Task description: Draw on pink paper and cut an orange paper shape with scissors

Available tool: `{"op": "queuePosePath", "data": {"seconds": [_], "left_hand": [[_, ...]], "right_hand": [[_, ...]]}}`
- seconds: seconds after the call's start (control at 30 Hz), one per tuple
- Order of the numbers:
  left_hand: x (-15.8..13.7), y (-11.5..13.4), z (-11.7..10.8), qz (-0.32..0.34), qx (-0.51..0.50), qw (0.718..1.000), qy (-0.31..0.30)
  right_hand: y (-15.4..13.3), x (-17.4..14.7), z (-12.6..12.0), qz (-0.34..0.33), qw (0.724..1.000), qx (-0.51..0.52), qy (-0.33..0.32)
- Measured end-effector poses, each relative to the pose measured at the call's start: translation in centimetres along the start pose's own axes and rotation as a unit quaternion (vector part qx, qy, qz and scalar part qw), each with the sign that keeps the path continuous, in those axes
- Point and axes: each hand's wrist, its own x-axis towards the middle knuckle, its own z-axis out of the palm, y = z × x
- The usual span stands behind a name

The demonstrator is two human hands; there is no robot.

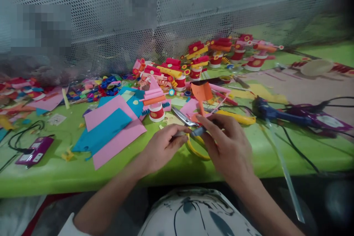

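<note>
My left hand (163, 145) is closed in a pinch around one end of a small grey-blue stick-like piece (198, 131). The fingers of my right hand (231, 143) press on its other end, so the piece spans the gap between both hands. Its exact kind is not clear. Just under my fingers lie scissors (182, 116) with yellow handles, blades pointing away to the left. An orange paper piece (201, 94) stands behind my right hand. A paper model (156, 112) on a red and white cup, with pink and orange rolls, stands beyond my left hand.
Pink sheets (117, 127) and blue sheets (106, 125) lie at left. A blue glue gun (276, 112) with a clear glue stick (286, 173) overhangs the edge at right. Purple power boxes (35, 151) trail cables. Several finished cup models (196, 70) line the perforated metal screen (177, 11).
</note>
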Motion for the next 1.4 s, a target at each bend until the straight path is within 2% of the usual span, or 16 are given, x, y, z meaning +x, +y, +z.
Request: {"op": "queuePosePath", "data": {"seconds": [0.1,0.4,0.57,0.77,0.9,1.03,1.23,1.4], "left_hand": [[-0.3,-0.2,0.1,0.014,0.009,1.0,0.011],[-0.4,0.8,0.3,0.069,0.079,0.994,0.021],[-0.6,-0.5,1.2,0.069,0.115,0.99,0.054],[-0.5,-2.4,1.9,0.162,0.202,0.958,0.119],[-0.1,-1.8,2.3,0.189,0.268,0.931,0.163],[0.2,-1.2,2.7,0.231,0.278,0.913,0.19],[-0.2,-0.9,3.5,0.213,0.262,0.93,0.148],[-0.6,-1.2,5.2,0.168,0.23,0.946,0.152]], "right_hand": [[-0.1,0.3,0.4,-0.042,0.997,-0.063,0.009],[-0.6,0.6,0.3,-0.056,0.99,-0.131,-0.006],[-0.4,0.4,0.2,-0.074,0.988,-0.137,-0.015],[0.6,-0.5,0.4,-0.112,0.984,-0.131,-0.037],[1.5,-1.2,0.4,-0.151,0.977,-0.144,-0.052],[1.4,-1.4,0.1,-0.159,0.975,-0.148,-0.053],[-0.2,-1.7,-1.0,-0.128,0.977,-0.15,-0.082],[-0.5,-2.5,-1.5,-0.091,0.978,-0.151,-0.108]]}}
